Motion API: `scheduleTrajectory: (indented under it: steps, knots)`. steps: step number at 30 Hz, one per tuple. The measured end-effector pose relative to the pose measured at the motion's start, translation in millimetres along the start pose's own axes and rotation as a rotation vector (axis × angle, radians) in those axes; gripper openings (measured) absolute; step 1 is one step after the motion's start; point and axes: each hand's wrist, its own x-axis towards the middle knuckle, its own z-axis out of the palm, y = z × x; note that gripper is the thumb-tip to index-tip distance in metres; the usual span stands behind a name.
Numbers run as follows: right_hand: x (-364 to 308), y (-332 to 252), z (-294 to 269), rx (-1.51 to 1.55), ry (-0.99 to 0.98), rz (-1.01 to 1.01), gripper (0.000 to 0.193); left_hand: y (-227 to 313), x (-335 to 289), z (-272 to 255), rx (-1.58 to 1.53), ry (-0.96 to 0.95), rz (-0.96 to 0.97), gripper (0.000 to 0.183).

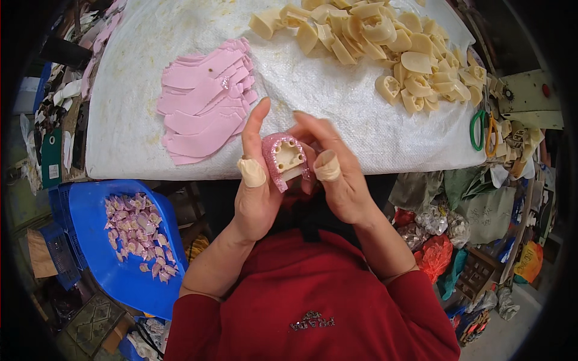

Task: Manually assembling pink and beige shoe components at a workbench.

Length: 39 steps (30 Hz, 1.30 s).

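Note:
Between my two hands, over the table's near edge, is a cream plastic shoe heel (pixel 289 157) with pink glittery covering wrapped round its curved outside. Its hollow, pegged face points up. My left hand (pixel 256 192) grips it from the left, the forefinger stretched upward and the thumb covered by a pale cot. From the other side my right hand (pixel 346 183) curls its fingers against the heel, a similar cot on its thumb. The lower fingers are partly hidden. Just beyond my left hand lies a stack of cut pink covering pieces (pixel 205 102).
A heap of bare cream heels (pixel 415 63) covers the far right of the white-sheeted table (pixel 144 36). Green-handled scissors (pixel 477 129) lie at its right edge. At my lower left, a blue scoop-shaped tub (pixel 120 283) holds many glittery wrapped heels (pixel 139 231). Bags clutter the right side.

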Motion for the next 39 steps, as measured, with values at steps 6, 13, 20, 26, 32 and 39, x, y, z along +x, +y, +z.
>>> scheduleTrajectory:
  steps: [6, 13, 20, 26, 32, 39]
  knots:
    - [9, -17, -9, -0.73, 0.019, -0.257, 0.033, -17, 4, -13, 0.695, -0.098, 0.404, 0.099]
    - [6, 0, -19, -0.411, 0.03, -0.427, 0.025, -1, 2, -7, 0.629, -0.018, 0.315, 0.047]
    - [12, 6, -41, 0.156, -0.219, 0.047, 0.018, 22, 4, -7, 0.992, -0.118, 0.401, 0.051]
    - [8, -2, -22, -0.393, -0.005, -0.163, 0.015, 14, 6, -5, 1.031, -0.088, 0.4, 0.049]
    - [3, 8, -30, 0.083, -0.063, 0.02, 0.026, 7, 7, 1, 1.051, -0.009, 0.529, 0.046]
    - [0, -1, -13, -0.241, 0.077, -0.115, 0.025, -12, 5, 16, 1.171, 0.212, 0.71, 0.04]
